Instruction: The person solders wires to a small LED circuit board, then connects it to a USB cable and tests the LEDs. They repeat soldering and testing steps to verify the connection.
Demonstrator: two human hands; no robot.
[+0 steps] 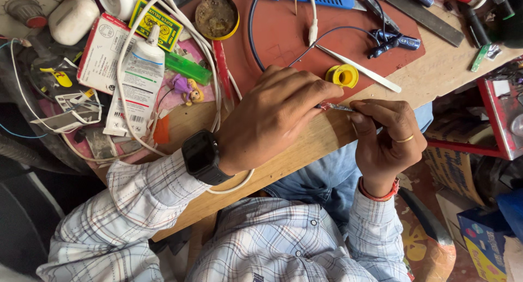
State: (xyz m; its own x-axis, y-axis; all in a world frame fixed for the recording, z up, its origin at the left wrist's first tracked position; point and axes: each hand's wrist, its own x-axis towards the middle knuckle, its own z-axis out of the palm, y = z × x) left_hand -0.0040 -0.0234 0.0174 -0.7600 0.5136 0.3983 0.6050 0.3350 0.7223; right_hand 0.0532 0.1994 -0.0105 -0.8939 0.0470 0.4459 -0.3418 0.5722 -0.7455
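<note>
Cluttered wooden counter (305,146), red mat behind. We pinch a thin metal-tipped tool with red end (336,106) at the counter edge: left hand (275,116) and right hand (388,137) both clenched on it. Mid-work, outcome not visible.

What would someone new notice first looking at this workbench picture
The eye lands first on the two hands meeting at the wooden bench's front edge: the left hand and the right hand pinch a thin metal-tipped tool between them. Next comes the black smartwatch on the left wrist. Behind the hands lie a red mat and a small yellow spool.
</note>
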